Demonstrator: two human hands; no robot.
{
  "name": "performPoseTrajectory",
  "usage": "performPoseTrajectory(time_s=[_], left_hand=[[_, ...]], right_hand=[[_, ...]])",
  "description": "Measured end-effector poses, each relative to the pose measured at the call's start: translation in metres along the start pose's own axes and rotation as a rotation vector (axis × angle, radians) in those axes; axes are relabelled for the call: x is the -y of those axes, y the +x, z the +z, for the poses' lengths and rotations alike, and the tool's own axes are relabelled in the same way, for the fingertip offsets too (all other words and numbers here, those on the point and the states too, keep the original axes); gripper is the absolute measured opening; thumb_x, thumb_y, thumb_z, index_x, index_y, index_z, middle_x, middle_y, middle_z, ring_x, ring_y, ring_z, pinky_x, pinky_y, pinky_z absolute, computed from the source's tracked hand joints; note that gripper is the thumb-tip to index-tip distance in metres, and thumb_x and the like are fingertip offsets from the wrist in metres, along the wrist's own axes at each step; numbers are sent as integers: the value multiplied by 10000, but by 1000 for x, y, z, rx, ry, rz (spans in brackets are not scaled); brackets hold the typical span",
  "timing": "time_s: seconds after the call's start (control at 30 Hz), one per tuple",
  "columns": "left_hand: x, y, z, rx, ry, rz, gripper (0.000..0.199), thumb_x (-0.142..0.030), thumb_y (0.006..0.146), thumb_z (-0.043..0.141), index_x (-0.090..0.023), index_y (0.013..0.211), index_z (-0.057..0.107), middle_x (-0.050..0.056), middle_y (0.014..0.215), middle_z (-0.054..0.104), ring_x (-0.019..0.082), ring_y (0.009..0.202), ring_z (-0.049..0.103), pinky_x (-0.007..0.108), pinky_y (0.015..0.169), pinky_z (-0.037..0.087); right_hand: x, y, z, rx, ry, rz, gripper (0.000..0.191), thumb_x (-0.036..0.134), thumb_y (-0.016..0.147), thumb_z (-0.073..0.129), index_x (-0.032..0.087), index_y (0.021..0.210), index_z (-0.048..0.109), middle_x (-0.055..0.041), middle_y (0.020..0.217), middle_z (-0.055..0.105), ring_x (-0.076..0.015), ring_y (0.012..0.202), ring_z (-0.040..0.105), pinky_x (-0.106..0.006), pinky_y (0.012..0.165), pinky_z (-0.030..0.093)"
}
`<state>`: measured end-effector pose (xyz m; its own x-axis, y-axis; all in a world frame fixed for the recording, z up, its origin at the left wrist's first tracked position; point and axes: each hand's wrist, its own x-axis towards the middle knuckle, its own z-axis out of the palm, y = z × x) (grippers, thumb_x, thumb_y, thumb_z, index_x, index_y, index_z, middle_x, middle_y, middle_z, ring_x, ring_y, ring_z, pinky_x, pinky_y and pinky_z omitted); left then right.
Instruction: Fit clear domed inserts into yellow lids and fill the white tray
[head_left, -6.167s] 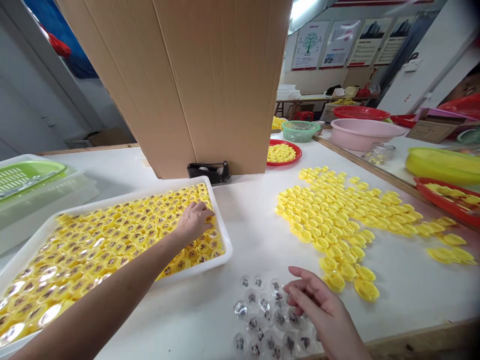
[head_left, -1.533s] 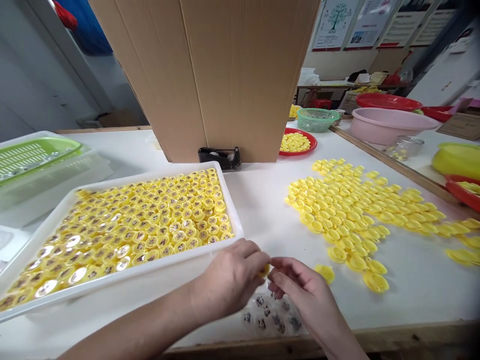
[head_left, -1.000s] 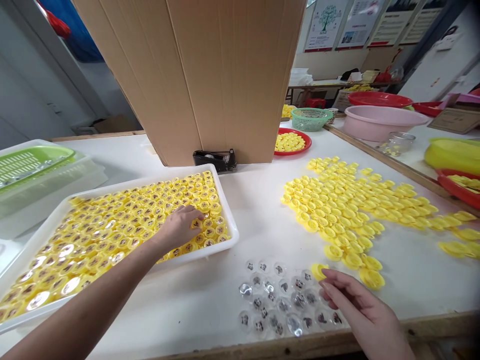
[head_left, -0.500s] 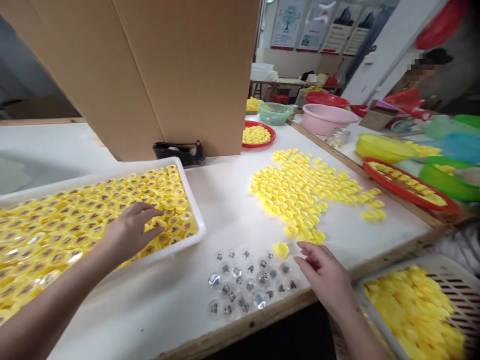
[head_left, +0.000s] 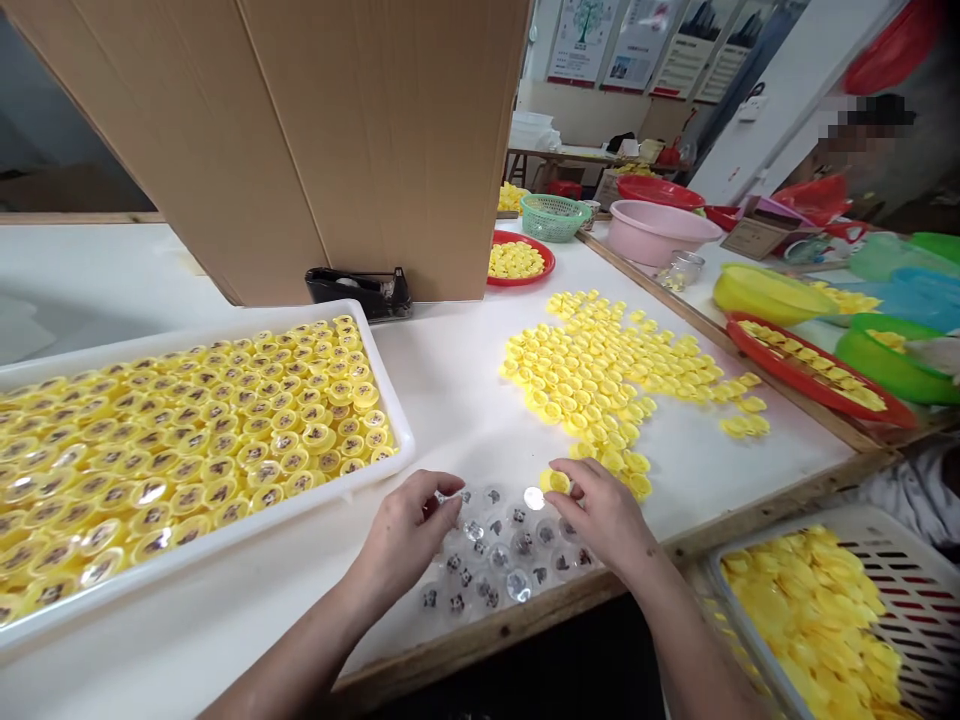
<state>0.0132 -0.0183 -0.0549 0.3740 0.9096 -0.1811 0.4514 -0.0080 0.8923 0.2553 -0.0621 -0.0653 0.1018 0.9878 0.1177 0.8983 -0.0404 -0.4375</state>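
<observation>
A white tray [head_left: 187, 570] filled with assembled yellow capsules is set at left. A clear dome [head_left: 450, 497] appears pinched in the left hand [head_left: 401, 530], above a cluster of clear domes [head_left: 499, 555] on the table. The right hand [head_left: 604, 515] is half-curled over a yellow cap [head_left: 555, 481]; whether it is gripped cannot be told. Loose yellow caps [head_left: 585, 370] are heaped just beyond.

White tray [head_left: 225, 535] cut off at left; prints on the clear capsules [head_left: 499, 557] too small to read
</observation>
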Motion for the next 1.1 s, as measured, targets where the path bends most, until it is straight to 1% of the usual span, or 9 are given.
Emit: performPoseTrajectory(time_s=[0.17,0.23,0.3,0.37,0.47,0.63,0.8,0.97,1.1], left_hand=[[5,7,8,271,-803,-237,410,-449,864,497,-147,1135,560,90,930,626,132,702,601,233,604,486],[7,8,9,361,-1017,-272,367,-392,868,529,-114,1102,579,82,838,628,113,665,602,190,576,484],[12,9,6,363,-1124,-285,281,-298,870,547,-88,1052,596,75,772,626,96,623,600,152,544,480],[16,11,2,302,-1171,-322,224,-219,867,547,-84,1041,589,81,773,638,103,626,624,140,547,497],[20,13,-3,232,-1197,-394,224,-178,870,531,-96,1077,555,131,914,663,148,721,675,163,623,540],[22,16,-4,196,-1233,-396,233,-146,871,523,-99,1099,526,169,1039,643,195,872,677,198,737,551],[24,16,-5,207,-1201,-353,218,-172,877,517,-105,1084,531,150,1048,630,157,725,679,182,591,552],[26,16,-4,207,-1196,-326,329,-138,866,530,-158,1193,496,98,1026,631,167,792,682,202,669,561],[24,13,2,217,-1169,-350,332,-126,856,547,-138,1186,519,100,1017,637,187,877,675,206,746,551]], right_hand=[[63,8,-9,129,244,-188,378,133,748,608,236,1100,519,-22,995,625,-175,871,584,-275,733,463],[79,13,-7,213,308,-206,400,143,731,644,242,1092,501,-8,967,634,-170,871,584,-275,741,464],[83,19,-2,235,358,-195,399,188,728,682,239,1077,495,1,941,632,-154,836,582,-258,723,469],[76,23,4,194,315,-175,339,220,746,689,222,1035,511,-2,939,619,-137,803,577,-236,704,469],[62,26,16,152,33,-166,200,207,779,660,190,953,562,-35,935,593,-167,831,573,-266,725,455],[56,23,34,210,-157,-179,43,143,771,617,176,799,618,-58,805,574,-229,798,570,-319,711,427],[59,22,37,226,-155,-170,147,95,794,500,163,739,618,-80,766,582,-232,746,581,-325,678,420],[51,19,26,205,-14,-108,217,103,849,430,174,930,617,-65,823,638,-199,781,614,-298,701,452],[51,12,15,288,605,62,190,246,906,443,224,1077,520,-5,851,634,-139,750,635,-231,633,483]])
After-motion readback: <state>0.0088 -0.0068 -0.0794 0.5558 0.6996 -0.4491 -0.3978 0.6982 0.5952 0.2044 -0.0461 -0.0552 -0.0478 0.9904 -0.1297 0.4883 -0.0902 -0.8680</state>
